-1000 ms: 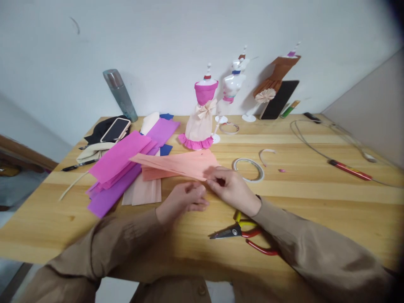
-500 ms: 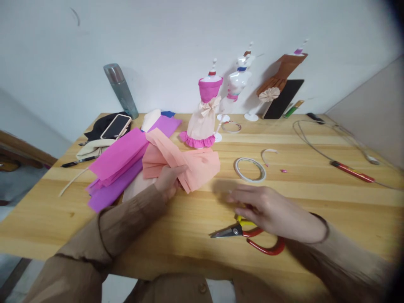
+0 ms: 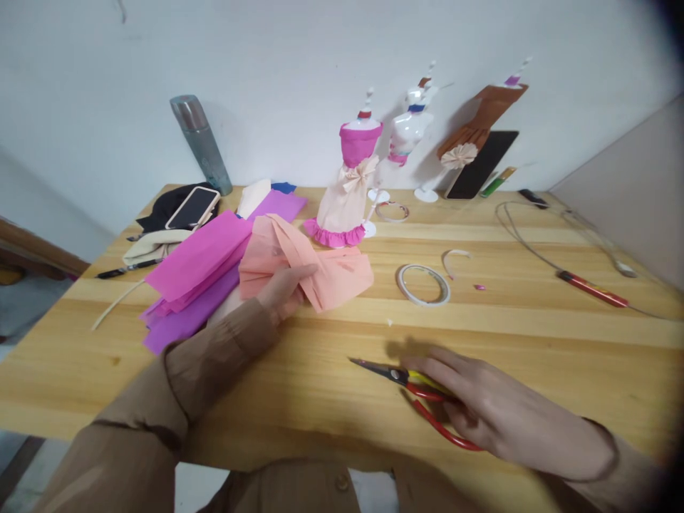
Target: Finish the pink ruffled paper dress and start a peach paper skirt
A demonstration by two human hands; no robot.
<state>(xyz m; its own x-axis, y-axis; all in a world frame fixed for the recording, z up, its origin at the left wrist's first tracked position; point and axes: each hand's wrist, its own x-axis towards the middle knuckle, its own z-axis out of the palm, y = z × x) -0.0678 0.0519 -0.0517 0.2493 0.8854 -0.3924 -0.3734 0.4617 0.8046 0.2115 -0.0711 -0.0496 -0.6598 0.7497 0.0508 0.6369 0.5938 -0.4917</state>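
Note:
My left hand (image 3: pixel 283 291) grips a folded sheet of peach crepe paper (image 3: pixel 331 274) and holds it just above the wooden table (image 3: pixel 342 335). My right hand (image 3: pixel 481 406) lies over the red handles of a pair of scissors (image 3: pixel 411 385) near the front edge, with its fingers curling round them. The closed blades point left. A stack of pink and purple crepe paper (image 3: pixel 197 274) lies left of the peach sheet.
A roll of tape (image 3: pixel 423 284) lies right of the paper. A mannequin in a pink and peach dress (image 3: pixel 347 192), two more mannequins, a dark tablet (image 3: pixel 481 167), a bottle (image 3: pixel 200 142), a phone (image 3: pixel 192 208), a pen (image 3: pixel 125 268) and a red-handled tool with cable (image 3: pixel 591 287) are around the table.
My left hand lifted the peach paper and bunched it up. My right hand let go of the paper, moved back towards me and settled on the scissors, which have shifted.

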